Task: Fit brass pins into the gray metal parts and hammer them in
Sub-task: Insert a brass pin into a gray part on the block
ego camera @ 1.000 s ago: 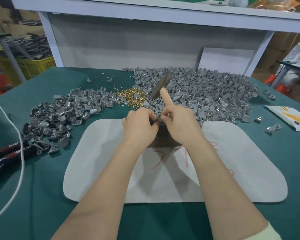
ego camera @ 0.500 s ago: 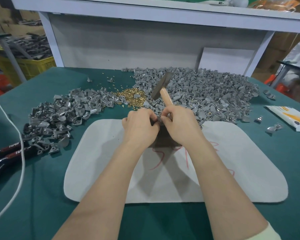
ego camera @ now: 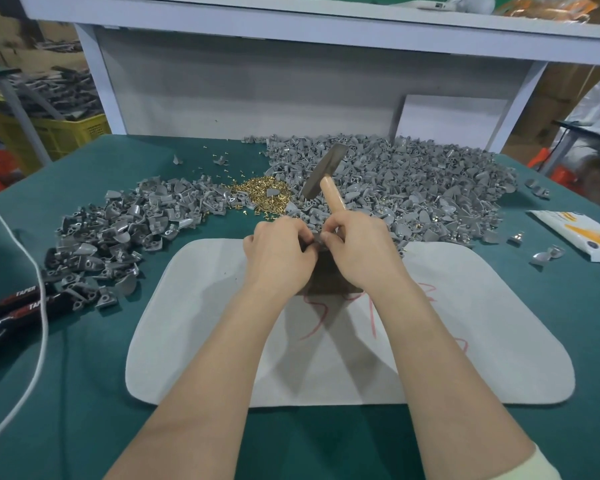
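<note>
My left hand [ego camera: 279,251] and my right hand [ego camera: 359,249] meet fingertip to fingertip over a dark block [ego camera: 329,282] on the white mat [ego camera: 465,341]. Both pinch a small gray metal part [ego camera: 318,240], mostly hidden by my fingers. My right hand also holds a hammer [ego camera: 326,174] by its wooden handle, the steel head pointing up and away. A heap of brass pins [ego camera: 260,195] lies just beyond my hands. A large pile of gray parts [ego camera: 413,192] sits at the back right, a second pile [ego camera: 118,233] at the left.
Black-handled pliers [ego camera: 18,306] and a white cable [ego camera: 39,306] lie at the left edge of the green table. A white packet [ego camera: 582,233] and a few stray gray parts [ego camera: 544,254] sit at the right. A gray shelf frame [ego camera: 291,39] stands behind.
</note>
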A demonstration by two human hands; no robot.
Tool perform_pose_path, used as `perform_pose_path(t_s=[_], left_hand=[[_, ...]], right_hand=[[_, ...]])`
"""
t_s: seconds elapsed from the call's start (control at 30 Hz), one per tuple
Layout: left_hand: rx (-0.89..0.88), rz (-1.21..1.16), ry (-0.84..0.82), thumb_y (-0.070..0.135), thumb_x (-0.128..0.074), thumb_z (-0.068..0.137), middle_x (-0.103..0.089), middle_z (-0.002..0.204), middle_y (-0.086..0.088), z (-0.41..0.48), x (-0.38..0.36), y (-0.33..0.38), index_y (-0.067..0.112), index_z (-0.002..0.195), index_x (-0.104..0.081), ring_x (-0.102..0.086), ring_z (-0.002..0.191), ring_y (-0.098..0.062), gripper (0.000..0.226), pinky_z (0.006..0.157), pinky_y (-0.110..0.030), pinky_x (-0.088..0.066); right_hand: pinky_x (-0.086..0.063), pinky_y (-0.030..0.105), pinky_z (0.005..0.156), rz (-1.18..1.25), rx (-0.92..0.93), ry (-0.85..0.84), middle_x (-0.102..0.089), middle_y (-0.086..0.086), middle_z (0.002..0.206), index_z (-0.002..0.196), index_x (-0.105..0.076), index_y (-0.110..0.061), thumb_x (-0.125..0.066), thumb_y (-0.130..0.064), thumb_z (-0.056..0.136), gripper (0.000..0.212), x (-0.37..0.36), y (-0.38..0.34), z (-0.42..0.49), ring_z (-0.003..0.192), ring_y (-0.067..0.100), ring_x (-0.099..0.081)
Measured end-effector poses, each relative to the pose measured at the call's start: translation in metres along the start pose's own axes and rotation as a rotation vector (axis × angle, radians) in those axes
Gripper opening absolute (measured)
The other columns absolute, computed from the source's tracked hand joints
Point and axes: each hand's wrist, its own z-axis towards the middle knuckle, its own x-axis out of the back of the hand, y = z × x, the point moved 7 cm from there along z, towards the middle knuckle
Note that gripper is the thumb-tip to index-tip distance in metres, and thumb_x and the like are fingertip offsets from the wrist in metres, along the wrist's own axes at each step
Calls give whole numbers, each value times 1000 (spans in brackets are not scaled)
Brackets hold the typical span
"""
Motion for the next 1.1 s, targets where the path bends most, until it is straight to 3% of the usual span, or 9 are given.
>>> perform_pose_path(t_s=[0.2,0.47,0.63,0.9,1.1], left_hand=[[4,-5,5,31,-63,87,-65,104,5,-1,0,0,26,88,-66,-49,111,-27,6,91,-37,-35],[6,3,3,31,-62,87,-65,104,5,0,0,-1,25,89,-66,-48,111,-27,7,91,-36,-34],[0,7,0,30,-63,87,-65,104,4,0,-1,0,24,89,-67,-48,111,-27,8,92,-37,-36],[3,24,-12,31,-62,88,-65,105,4,0,-1,0,25,89,-66,-48,112,-27,7,93,-39,-38],[-4,18,-17,30,-62,88,-65,105,4,-1,-1,1,24,90,-67,-49,111,-27,8,92,-37,-39]], right_hand=[[-32,24,68,10,-18,-6,-59,3,86,92,-66,-19,-58,-23,90,9,1,0,-1,91,26,-55],[-30,24,67,21,-27,13,-51,-2,82,90,-67,-20,-59,-24,89,8,1,2,-2,90,22,-54],[-35,27,72,27,-32,2,-64,5,94,94,-68,-20,-59,-24,90,11,1,2,-1,97,26,-56],[-40,29,78,5,-35,-31,-65,9,101,97,-66,-18,-56,-22,91,12,1,-1,-1,100,29,-56],[-36,27,72,10,-51,-54,-64,9,97,94,-65,-19,-54,-20,92,11,0,-1,-1,95,29,-56]])
